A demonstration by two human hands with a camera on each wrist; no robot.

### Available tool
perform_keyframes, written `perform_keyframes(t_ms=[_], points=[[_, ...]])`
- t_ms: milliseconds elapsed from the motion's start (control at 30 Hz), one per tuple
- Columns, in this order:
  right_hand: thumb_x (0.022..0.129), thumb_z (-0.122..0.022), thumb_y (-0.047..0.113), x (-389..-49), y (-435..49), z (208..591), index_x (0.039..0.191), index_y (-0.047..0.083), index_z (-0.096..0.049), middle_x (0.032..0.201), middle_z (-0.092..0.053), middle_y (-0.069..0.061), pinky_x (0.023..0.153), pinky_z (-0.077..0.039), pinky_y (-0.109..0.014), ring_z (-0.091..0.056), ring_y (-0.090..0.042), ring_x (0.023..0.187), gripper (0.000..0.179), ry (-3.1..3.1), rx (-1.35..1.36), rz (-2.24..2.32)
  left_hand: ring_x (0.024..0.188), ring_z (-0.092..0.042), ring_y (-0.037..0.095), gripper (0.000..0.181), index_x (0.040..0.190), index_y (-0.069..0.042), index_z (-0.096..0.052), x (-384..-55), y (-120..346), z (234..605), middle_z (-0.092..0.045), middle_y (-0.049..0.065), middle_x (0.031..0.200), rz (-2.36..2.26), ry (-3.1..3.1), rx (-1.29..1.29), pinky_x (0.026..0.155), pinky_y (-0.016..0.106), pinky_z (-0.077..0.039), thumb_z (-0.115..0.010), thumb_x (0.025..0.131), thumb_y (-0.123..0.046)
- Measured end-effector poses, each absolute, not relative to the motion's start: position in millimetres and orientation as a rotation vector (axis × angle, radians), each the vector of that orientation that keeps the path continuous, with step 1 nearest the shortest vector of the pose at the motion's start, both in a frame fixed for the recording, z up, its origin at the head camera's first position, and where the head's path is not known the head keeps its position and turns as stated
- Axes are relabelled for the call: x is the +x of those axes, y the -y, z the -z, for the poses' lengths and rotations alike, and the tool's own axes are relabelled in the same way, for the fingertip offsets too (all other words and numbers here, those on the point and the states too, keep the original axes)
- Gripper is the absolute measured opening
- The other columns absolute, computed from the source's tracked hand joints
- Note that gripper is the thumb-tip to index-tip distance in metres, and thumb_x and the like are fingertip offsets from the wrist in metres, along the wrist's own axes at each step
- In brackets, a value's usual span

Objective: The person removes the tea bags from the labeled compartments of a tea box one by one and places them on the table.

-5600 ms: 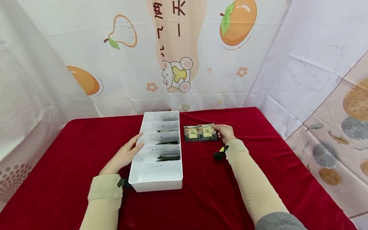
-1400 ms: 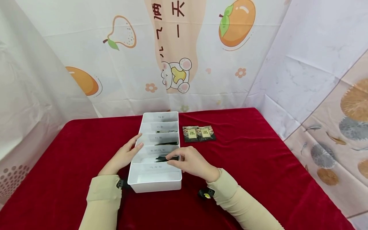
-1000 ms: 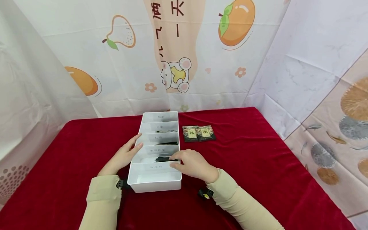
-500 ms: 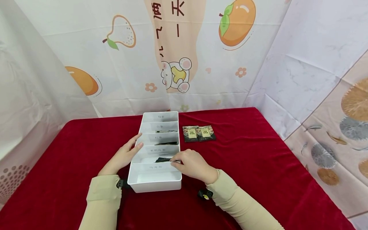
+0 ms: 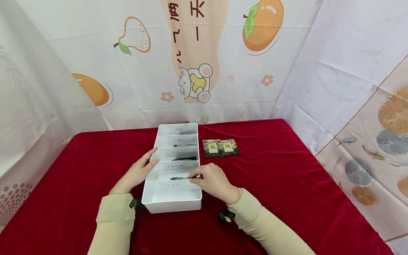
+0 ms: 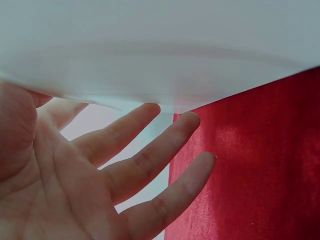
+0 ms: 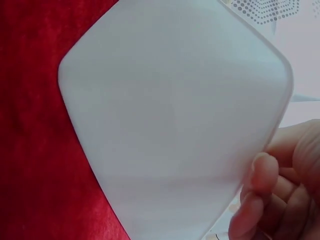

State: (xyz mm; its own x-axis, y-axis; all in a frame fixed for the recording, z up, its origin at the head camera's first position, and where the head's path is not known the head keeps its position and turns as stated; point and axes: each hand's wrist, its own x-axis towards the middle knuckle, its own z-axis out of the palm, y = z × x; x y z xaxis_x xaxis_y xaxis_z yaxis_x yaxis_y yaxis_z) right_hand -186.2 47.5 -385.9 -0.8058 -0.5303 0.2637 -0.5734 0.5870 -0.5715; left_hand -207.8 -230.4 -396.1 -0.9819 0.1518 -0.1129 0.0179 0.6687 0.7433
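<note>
The dark packets point(image 5: 180, 178) are presenting edge-on as a thin strip, their number and printing not showing; they are sitting in the second compartment from the 6 o'clock end. The right hand point(image 5: 213, 180) is pinching their 3 o'clock end. The left hand point(image 5: 137, 173) is holding nothing, fingers resting loosely against the 9 o'clock side of the white box point(image 5: 172, 206). Red cloth point(image 5: 277, 170) is extending beyond the 3 o'clock rim, where two flat sachets point(image 5: 220, 150) are lying toward 2 o'clock. Two compartments toward 12 o'clock are containing thin packets point(image 5: 185, 159).
</note>
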Motion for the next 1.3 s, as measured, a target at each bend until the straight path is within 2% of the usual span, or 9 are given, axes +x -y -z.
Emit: perform_keyframes(t_ms=[167,367,567,800,1000,1100,1300], points=[[0.086,-0.075,0.011,-186,-50,384,0.094,0.013,-0.081,0.062,-0.069,0.001,0.048,-0.039,-0.017,-0.042,0.003,0.041,0.010,2.718,0.963,-1.174,0.137,-0.039,0.050,0.067,0.159,-0.014,-0.018,-208,230,396,-0.025,0.029,0.158,-1.206,-2.712,0.137,0.109,0.065,-0.035,-0.043,0.105,-0.043],[0.088,-0.074,0.011,-186,-53,380,0.097,0.011,-0.080,0.052,-0.062,-0.004,0.047,-0.044,-0.018,-0.046,0.003,0.036,0.010,2.722,0.971,-1.245,0.137,-0.039,0.051,0.067,0.159,-0.014,-0.018,-208,230,396,-0.026,0.029,0.158,-1.201,-2.714,0.130,0.109,0.065,-0.035,-0.043,0.105,-0.043],[0.088,-0.074,0.012,-188,-54,378,0.094,0.011,-0.079,0.058,-0.064,-0.002,0.047,-0.043,-0.018,-0.046,0.001,0.041,0.008,2.698,0.975,-1.245,0.138,-0.036,0.051,0.067,0.159,-0.013,-0.018,-209,230,397,-0.025,0.029,0.158,-1.201,-2.718,0.131,0.109,0.066,-0.034,-0.043,0.105,-0.043],[0.091,-0.071,0.012,-190,-57,375,0.099,0.011,-0.075,0.075,-0.072,-0.007,0.047,-0.047,-0.022,-0.050,-0.004,0.042,0.009,2.667,0.982,-1.397,0.136,-0.039,0.051,0.067,0.159,-0.013,-0.018,-209,230,397,-0.025,0.029,0.158,-1.197,-2.720,0.130,0.109,0.066,-0.035,-0.043,0.105,-0.043],[0.093,-0.070,0.014,-190,-62,372,0.099,0.013,-0.074,0.075,-0.072,-0.005,0.049,-0.049,-0.024,-0.052,-0.005,0.046,0.008,2.624,0.988,-1.475,0.137,-0.038,0.051,0.067,0.159,-0.013,-0.018,-209,230,396,-0.026,0.029,0.158,-1.191,-2.722,0.128,0.109,0.066,-0.033,-0.043,0.105,-0.043],[0.093,-0.070,0.014,-190,-63,368,0.099,0.013,-0.074,0.080,-0.074,-0.005,0.050,-0.050,-0.025,-0.053,-0.006,0.048,0.008,2.596,0.998,-1.517,0.140,-0.034,0.051,0.067,0.159,-0.013,-0.018,-209,230,396,-0.025,0.029,0.159,-1.185,-2.723,0.126,0.110,0.067,-0.031,-0.043,0.105,-0.043],[0.095,-0.067,0.013,-189,-67,364,0.104,0.010,-0.075,0.081,-0.073,-0.010,0.051,-0.050,-0.025,-0.059,-0.028,0.053,0.013,2.530,1.041,-1.575,0.142,-0.029,0.052,0.067,0.159,-0.013,-0.018,-209,230,396,-0.022,0.029,0.160,-1.185,-2.724,0.131,0.110,0.068,-0.030,-0.043,0.105,-0.043]])
